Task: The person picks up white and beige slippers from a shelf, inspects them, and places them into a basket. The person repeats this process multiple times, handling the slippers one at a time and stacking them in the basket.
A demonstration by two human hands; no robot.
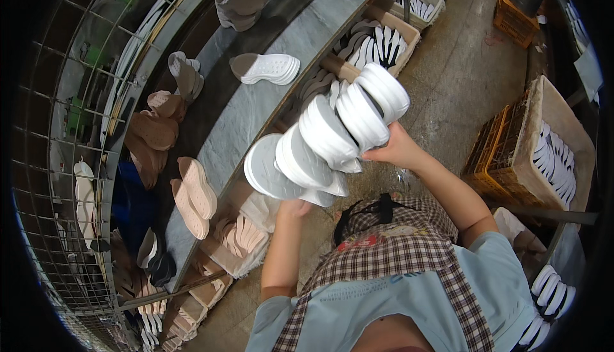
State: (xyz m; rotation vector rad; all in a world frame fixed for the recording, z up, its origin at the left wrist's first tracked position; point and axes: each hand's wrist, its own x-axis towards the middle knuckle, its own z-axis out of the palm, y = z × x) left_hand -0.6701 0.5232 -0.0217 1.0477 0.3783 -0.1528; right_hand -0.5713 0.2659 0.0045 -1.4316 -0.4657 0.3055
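Several white shoe soles (325, 127) with grey insides, nested in thick bundles side by side, are held up in front of me between my two hands. At the lower left end of the row, my left hand (295, 208) grips from underneath; the soles hide most of its fingers. My right hand (398, 146) clasps the right side of the row, thumb pressed along the lower edge and the other fingers mostly out of sight. To the left, on a grey bench (224, 115), lie a small stack of white soles (272, 68) and two pale pink soles (195, 195).
Wire mesh (57, 153) runs along the far left. Boxes of soles stand under the bench, one with black and white soles (384, 45). A lined orange crate (499, 147) of white soles is at right. Another orange crate (515, 22) stands at the back right.
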